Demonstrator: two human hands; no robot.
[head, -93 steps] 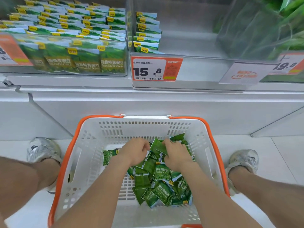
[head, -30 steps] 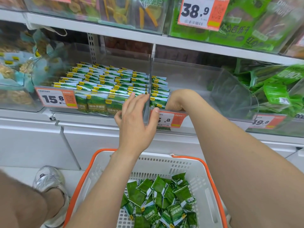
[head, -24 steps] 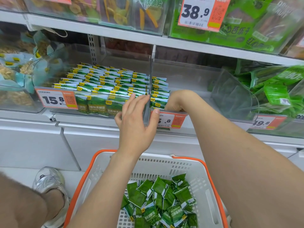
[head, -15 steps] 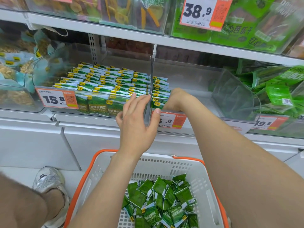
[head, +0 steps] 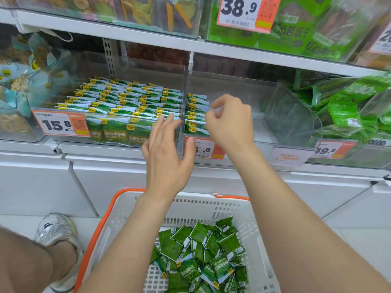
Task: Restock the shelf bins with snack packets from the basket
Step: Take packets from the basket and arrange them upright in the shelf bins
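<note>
Right hand risen out of right bin since half-second back, now above its front edge, fingers loosely curled, nothing seen in them. Left hand unmoved, fingers straight, flat against clear divider between bins. Short row of green packets at right bin's left wall; left bin full. Loose packets heaped in near basket. Tags: "15.8", "38.9"; packet fronts read "Garlic Flavor".
</note>
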